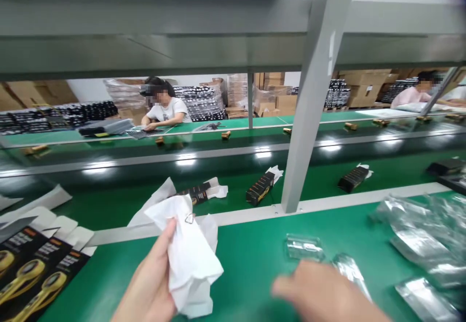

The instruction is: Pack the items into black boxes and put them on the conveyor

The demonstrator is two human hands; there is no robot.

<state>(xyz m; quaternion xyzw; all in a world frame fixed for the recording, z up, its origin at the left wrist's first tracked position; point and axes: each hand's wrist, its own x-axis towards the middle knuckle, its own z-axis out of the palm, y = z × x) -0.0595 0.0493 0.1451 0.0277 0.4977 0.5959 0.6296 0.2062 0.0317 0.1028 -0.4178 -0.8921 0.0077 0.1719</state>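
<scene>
My left hand point(153, 283) is closed on a white cloth pouch point(189, 254) with a small metal ring near its top, held above the green table point(251, 259). My right hand point(320, 293) is blurred by motion, low over the table just in front of a clear plastic tray point(304, 248) and a silver foil bag point(349, 271); its fingers do not show clearly. Nothing is visibly in it.
A pile of silver foil bags point(425, 244) lies at right. Flat printed black-and-gold cartons point(32, 268) lie at left. Black boxes point(260, 188) with white pouches ride the conveyor beyond a grey post point(309, 118). Two people sit across the line.
</scene>
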